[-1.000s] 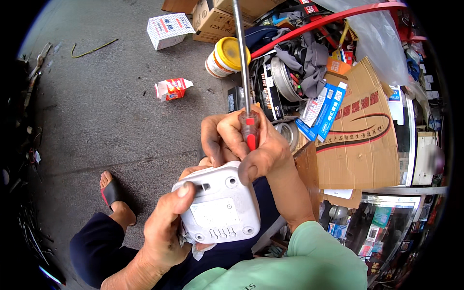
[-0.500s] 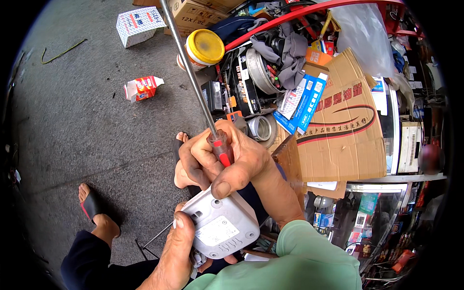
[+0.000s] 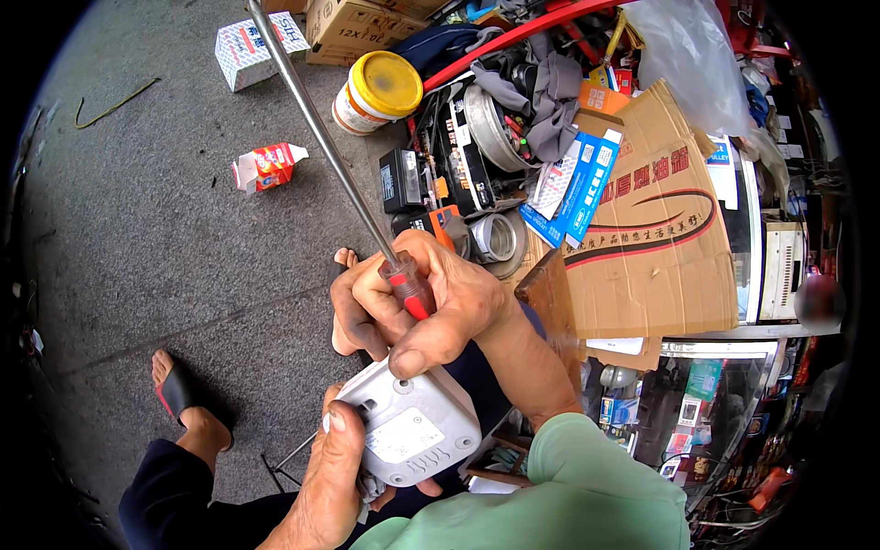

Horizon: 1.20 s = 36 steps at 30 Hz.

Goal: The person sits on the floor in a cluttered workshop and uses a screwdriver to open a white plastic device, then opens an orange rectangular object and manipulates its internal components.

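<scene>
My right hand (image 3: 431, 302) is closed on a long screwdriver (image 3: 411, 289) with a clear red handle, its steel shaft pointing up and away. My right thumb presses on the top edge of a white plastic device (image 3: 422, 435), which shows screw holes, a label and a row of slots. My left hand (image 3: 335, 467) grips the device from the left, thumb along its side, over my lap. What lies under the device is mostly hidden.
Right: cardboard (image 3: 660, 275), a blue box (image 3: 596, 174), a glass case (image 3: 742, 385) and clutter. Ahead: a yellow-lidded bucket (image 3: 376, 92), a battery (image 3: 401, 179), a red bar (image 3: 495, 46). On the grey floor (image 3: 165, 257): a white box (image 3: 257, 50) and red packet (image 3: 270, 167).
The screwdriver has tilted toward the left, its handle moving left and down. The device and both hands are lower in view, with my right thumb still at the device's top edge.
</scene>
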Available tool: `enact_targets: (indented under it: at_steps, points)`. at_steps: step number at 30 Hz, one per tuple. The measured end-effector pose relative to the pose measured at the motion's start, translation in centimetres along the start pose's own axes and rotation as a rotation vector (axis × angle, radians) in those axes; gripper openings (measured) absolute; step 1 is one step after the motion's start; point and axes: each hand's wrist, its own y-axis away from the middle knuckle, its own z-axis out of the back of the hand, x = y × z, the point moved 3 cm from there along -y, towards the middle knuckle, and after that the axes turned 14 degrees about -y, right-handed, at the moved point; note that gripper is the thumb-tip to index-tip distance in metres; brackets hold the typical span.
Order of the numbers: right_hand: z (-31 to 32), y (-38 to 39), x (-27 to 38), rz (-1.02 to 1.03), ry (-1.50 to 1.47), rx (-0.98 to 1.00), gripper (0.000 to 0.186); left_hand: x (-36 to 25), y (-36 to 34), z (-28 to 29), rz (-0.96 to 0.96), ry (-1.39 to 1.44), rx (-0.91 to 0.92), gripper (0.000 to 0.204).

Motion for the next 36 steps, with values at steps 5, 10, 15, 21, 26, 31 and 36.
enact_targets:
  at_steps: [5, 10, 15, 21, 26, 31, 36]
  points:
    - [-0.2, -0.4, 0.2, 0.087, 0.045, -0.010, 0.041, -0.8, -0.2, 0.2, -0.060, 0.020, -0.054, 0.076]
    - [-0.3, -0.6, 0.2, -0.004, 0.059, -0.135, 0.043, -1.2, -1.4, 1.8, -0.058, 0.003, -0.342, 0.070]
    - [-1.2, -0.7, -0.2, -0.102, -0.002, -0.284, 0.041, -2.0, -1.5, 2.1, -0.115, 0.040, -0.330, 0.074]
    - [-2.1, -0.6, 1.0, -0.032, -0.089, -0.253, 0.037, -3.2, -0.5, 2.1, -0.194, -0.040, -0.138, 0.095]
    - [-2.7, -0.2, 2.2, 0.069, -0.063, -0.187, 0.037, -3.5, 0.0, 2.1, -0.277, 0.250, -0.245, 0.095]
    - [-3.1, 0.0, 2.7, 0.059, -0.041, -0.118, 0.038, -2.9, -0.1, 3.7, -0.236, 0.297, -0.419, 0.089]
    - [-3.6, -0.2, 2.9, 0.042, 0.008, -0.096, 0.039, -2.3, 0.2, 4.4, -0.248, 0.320, -0.386, 0.084]
